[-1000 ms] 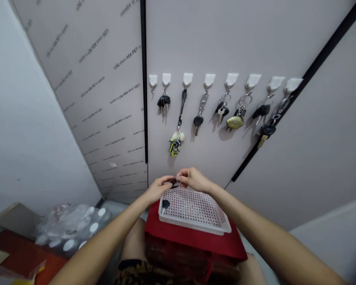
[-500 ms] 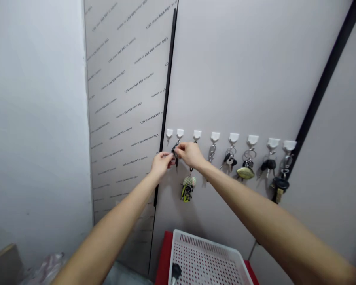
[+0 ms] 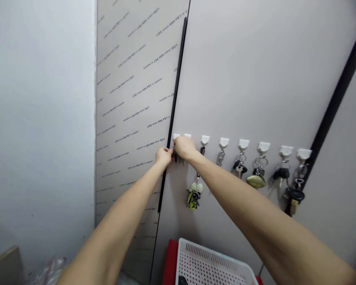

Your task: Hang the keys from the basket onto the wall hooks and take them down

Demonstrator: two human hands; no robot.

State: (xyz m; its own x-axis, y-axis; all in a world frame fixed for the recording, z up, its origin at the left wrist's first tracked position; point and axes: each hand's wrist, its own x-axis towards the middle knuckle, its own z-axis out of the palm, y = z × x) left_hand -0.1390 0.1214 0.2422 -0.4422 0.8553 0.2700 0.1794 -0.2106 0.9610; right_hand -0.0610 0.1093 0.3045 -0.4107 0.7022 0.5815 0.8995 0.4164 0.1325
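My left hand [image 3: 164,155] is closed in a pinch on a dark key [image 3: 175,157] beside the black door strip. Just to its right, my right hand [image 3: 184,147] is closed at the leftmost white hook [image 3: 176,136], its fingertips near the hook's lower end. Beneath my right hand show the tips of several metal keys [image 3: 182,160]; the ring above them is hidden. The second white hook [image 3: 188,135] is partly covered by my right hand. On the third hook [image 3: 205,140] hangs a key chain with a yellow-green figure charm [image 3: 194,196].
Further right, hooks hold a metal chain [image 3: 221,157], keys on a ring [image 3: 239,168], a yellow-green leaf-like charm [image 3: 256,181], black-headed keys [image 3: 281,173] and a black round fob [image 3: 294,194]. Below stands a white perforated basket [image 3: 216,253] on something red [image 3: 170,263].
Both hands have shifted from the second hook to the leftmost one, with the dark key between them. The view has tilted slightly, so the hooks and basket sit lower and further right.
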